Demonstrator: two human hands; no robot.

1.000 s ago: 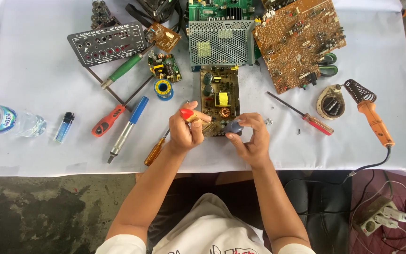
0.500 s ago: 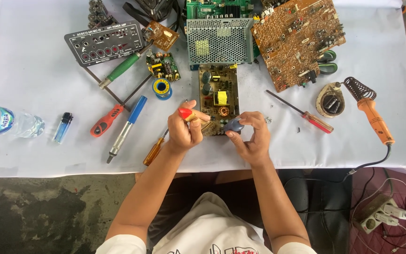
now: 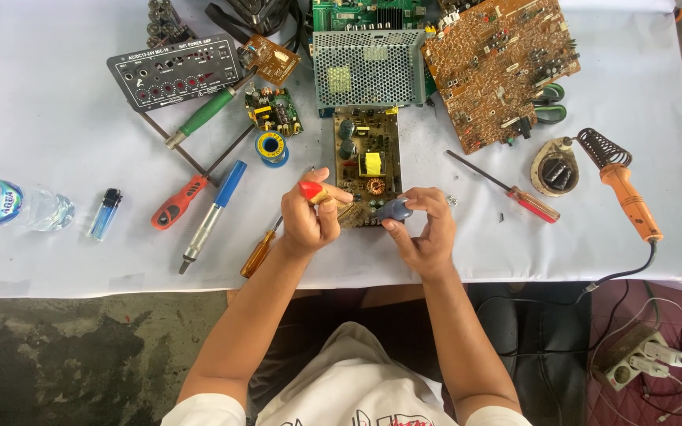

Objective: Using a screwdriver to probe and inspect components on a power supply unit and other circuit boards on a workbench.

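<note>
**Both hands closed on tools at the bench's front edge**

My left hand (image 3: 309, 217) is clamped around a red-capped tool (image 3: 315, 191); my right hand (image 3: 424, 229) pinches a small grey-blue piece (image 3: 394, 210). Both meet over the near end of the open power-supply board (image 3: 367, 162), which lies mid-bench on the white bench (image 3: 57, 150). Behind it sits the perforated metal cover (image 3: 369, 67). An orange soldering iron (image 3: 629, 197) lies toward the right edge, a blue lighter (image 3: 104, 213) near the left.

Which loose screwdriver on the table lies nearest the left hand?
The amber-handled screwdriver, beside the left hand's wrist; the red, blue and green ones lie farther left.
</note>
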